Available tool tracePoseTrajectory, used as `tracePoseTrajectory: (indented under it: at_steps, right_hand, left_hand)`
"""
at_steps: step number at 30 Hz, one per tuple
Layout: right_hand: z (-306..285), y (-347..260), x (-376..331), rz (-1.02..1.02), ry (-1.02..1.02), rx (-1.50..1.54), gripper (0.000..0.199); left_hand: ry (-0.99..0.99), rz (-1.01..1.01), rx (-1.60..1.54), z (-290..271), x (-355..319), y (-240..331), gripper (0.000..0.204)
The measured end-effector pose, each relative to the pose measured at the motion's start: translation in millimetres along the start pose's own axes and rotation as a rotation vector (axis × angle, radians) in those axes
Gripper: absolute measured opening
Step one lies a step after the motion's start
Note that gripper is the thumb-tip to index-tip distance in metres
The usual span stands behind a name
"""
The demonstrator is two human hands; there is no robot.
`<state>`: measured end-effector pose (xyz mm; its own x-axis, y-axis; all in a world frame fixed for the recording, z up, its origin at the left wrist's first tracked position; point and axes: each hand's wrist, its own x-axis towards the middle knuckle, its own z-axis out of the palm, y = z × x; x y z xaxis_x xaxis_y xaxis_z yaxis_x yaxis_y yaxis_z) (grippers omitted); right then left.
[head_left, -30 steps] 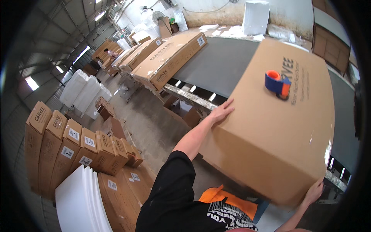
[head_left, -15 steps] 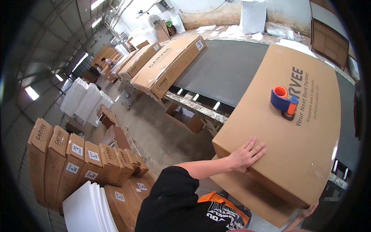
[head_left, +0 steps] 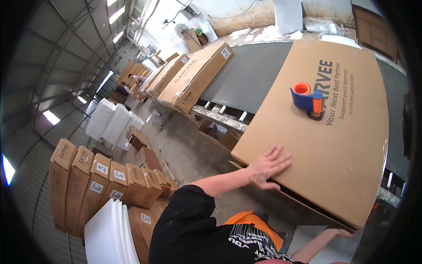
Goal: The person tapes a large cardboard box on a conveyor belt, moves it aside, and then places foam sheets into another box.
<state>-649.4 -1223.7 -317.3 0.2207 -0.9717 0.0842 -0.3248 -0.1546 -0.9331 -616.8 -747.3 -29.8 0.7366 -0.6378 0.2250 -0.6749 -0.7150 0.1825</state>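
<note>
A large brown cardboard box (head_left: 307, 163) with dark print on top lies on the conveyor in front of me. My left hand (head_left: 270, 168) is spread flat on its top, by the near left edge, with the fingers apart. At the near right corner, my right hand (head_left: 339, 233) is curled against the lower edge of the box; its fingertips are partly hidden. Along the near side a narrow dark gap shows between the top panel and the flap below. A blue and orange tape dispenser (head_left: 307, 100) with an orange roll rests on the box top.
Flat cartons (head_left: 198, 75) stand on the grey conveyor belt (head_left: 248, 75) to the far left. On the left floor are upright cartons (head_left: 90, 185) and white foam sheets (head_left: 110, 233). A fan (head_left: 182, 31) and a distant person (head_left: 136, 78) are at the back.
The near flap hung low and outward; now it is raised close under the top panel. My right hand has come up with it. My left hand stays on the box as the view shifts.
</note>
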Motion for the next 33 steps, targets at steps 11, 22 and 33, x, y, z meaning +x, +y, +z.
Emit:
tracePoseTrajectory:
  at_steps: [11, 22, 33]
  right_hand:
    - [37, -78, 94, 0.392, -0.185, 0.116, 0.054]
    - [106, -372, -200, -0.159, -0.903, 0.329, 0.049]
    - [245, -473, -323, 0.270, -1.463, 0.700, 0.041]
  left_hand:
    - [-0.002, 0.080, 0.117, 41, 26, 11, 0.097]
    - [-0.091, -0.020, 0.238, 23, 79, 37, 0.101]
    - [-0.129, -0.005, 0.274, 22, 70, 74, 0.096]
